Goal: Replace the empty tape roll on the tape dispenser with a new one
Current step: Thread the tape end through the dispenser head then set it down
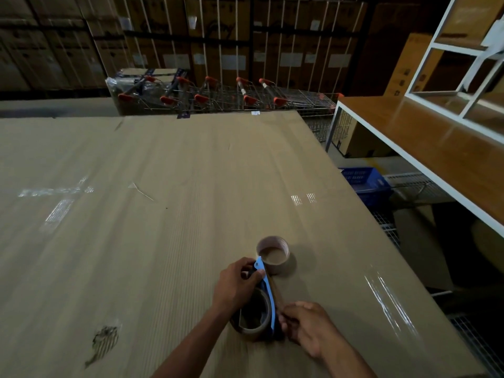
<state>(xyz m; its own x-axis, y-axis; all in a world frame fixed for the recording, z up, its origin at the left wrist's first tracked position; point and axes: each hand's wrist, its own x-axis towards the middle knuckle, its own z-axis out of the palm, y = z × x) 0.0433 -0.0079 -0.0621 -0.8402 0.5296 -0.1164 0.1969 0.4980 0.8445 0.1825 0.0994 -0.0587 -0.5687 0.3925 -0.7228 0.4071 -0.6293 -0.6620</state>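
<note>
A blue tape dispenser (266, 285) stands on edge on the cardboard-covered table (163, 214). My left hand (237, 282) grips its upper front end. A brown tape roll (253, 315) sits mounted on the dispenser's left side, near the table surface. My right hand (305, 326) rests against the dispenser's right side at its lower end, fingers curled on it. Just beyond the dispenser stands an empty cardboard tape core (273, 251), upright on the table and apart from both hands.
A torn patch (105, 341) marks the cardboard at the near left. Shiny tape strips (387, 301) run along the table's right edge. A wooden shelf (436, 148) stands to the right, a blue basket (362, 181) below it. Shopping trolleys (223, 96) line the far side.
</note>
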